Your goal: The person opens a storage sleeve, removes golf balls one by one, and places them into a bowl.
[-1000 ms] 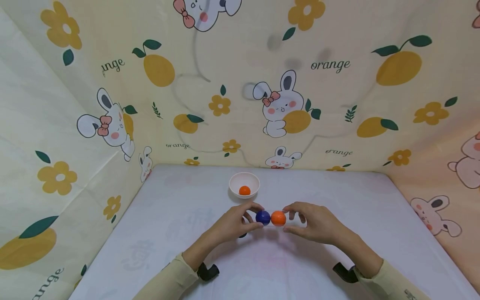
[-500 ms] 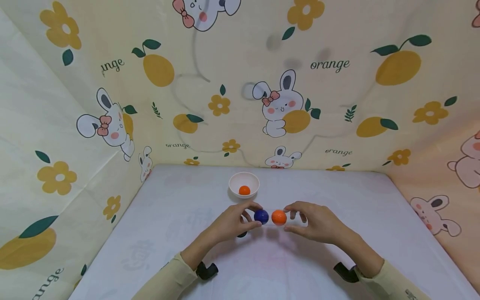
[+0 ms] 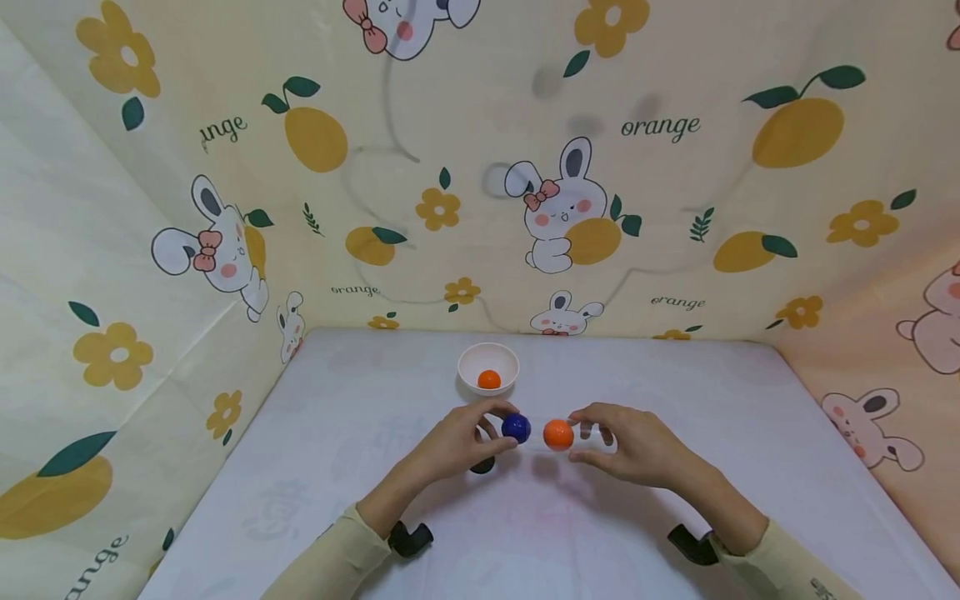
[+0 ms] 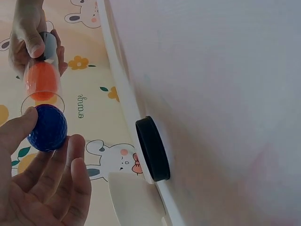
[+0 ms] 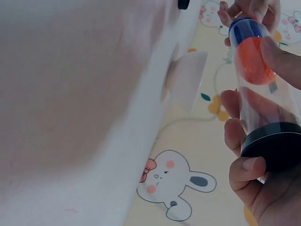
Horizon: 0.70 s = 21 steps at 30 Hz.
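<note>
My right hand (image 3: 641, 442) grips a clear tube (image 5: 265, 106) lying sideways, whose black cap (image 5: 275, 146) faces my palm. Through its wall shows an orange ball (image 3: 558, 434), near the open end. At that open rim, my left hand (image 3: 459, 442) pinches a dimpled dark blue golf ball (image 4: 47, 128) between thumb and fingers. A gap separates the blue and orange balls in the head view. Both hands are raised over the table. Beneath the left hand, a round black lid (image 4: 153, 149) lies on the tabletop, mostly hidden by that hand in the head view.
A small white bowl (image 3: 467, 367) holding another orange ball (image 3: 489, 380) stands at the back of the pale table (image 3: 360, 392), beyond my left hand. Behind and at the sides hang curtains (image 3: 465, 108) printed with rabbits and oranges.
My left hand has drawn the blue golf ball leftward, away from the orange ball it sat against. The right hand with the tube has barely moved.
</note>
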Tool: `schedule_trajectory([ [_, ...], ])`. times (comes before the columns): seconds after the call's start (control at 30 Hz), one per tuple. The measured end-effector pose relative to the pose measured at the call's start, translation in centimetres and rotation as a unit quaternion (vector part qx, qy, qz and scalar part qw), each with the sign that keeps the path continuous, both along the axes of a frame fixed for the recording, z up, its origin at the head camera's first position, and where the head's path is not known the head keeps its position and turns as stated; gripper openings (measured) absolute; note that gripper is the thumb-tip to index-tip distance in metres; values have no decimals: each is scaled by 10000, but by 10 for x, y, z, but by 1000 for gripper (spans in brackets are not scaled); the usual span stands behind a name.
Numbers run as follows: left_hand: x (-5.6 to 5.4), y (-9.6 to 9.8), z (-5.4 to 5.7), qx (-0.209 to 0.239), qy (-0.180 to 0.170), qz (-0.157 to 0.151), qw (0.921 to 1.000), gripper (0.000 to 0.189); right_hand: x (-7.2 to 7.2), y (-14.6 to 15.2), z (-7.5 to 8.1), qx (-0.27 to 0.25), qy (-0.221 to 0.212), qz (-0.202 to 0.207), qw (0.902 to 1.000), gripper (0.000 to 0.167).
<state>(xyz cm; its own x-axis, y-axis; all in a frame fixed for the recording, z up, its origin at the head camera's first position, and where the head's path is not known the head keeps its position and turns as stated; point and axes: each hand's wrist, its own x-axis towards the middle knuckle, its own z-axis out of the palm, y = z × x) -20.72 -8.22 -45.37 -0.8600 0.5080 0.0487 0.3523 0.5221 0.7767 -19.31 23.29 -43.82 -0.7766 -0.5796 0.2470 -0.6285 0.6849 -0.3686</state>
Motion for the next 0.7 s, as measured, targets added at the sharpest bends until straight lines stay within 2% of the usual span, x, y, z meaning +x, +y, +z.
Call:
schedule_trajectory([
  [0.33, -6, -6, 0, 20, 134, 30, 9999, 48, 2, 2, -5, -24, 62, 40, 10000, 46],
  [0.7, -18, -9, -1, -203, 418, 334, 9984, 51, 6, 0, -7, -101, -53, 108, 9999, 47],
])
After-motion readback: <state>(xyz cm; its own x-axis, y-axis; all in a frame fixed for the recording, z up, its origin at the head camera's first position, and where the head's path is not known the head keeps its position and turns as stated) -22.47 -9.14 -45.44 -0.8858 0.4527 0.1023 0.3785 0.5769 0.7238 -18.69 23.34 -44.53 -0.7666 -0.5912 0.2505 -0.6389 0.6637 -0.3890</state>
